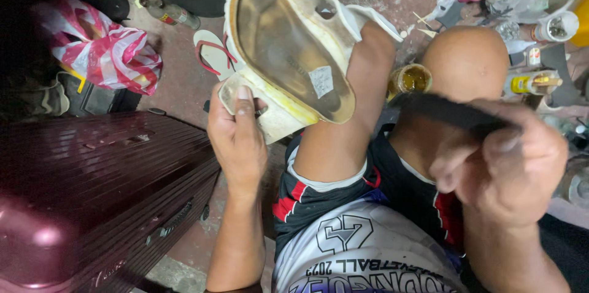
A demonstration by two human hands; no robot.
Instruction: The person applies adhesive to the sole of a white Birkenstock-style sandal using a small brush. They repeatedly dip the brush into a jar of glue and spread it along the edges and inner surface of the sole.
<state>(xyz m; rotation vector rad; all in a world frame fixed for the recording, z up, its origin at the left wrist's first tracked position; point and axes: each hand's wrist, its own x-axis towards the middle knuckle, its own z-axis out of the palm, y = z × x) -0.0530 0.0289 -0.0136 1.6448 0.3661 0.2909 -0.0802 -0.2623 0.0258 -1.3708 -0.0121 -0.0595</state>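
My left hand (238,139) grips the heel end of a worn white sandal (288,53) with a brown footbed, held tilted against my left knee (368,60). The thumb presses on its loose pale sole edge (270,109). My right hand (509,164) is closed on a flat black strip (448,111), which reaches left across my right knee (466,60). An open jar of yellowish glue (410,79) stands on the floor between my knees.
A dark red hard suitcase (92,195) fills the lower left. A pink and white plastic bag (101,50), a flip-flop (213,52) and a bottle (172,14) lie on the floor behind it. Tubes, containers and scraps (540,29) crowd the upper right.
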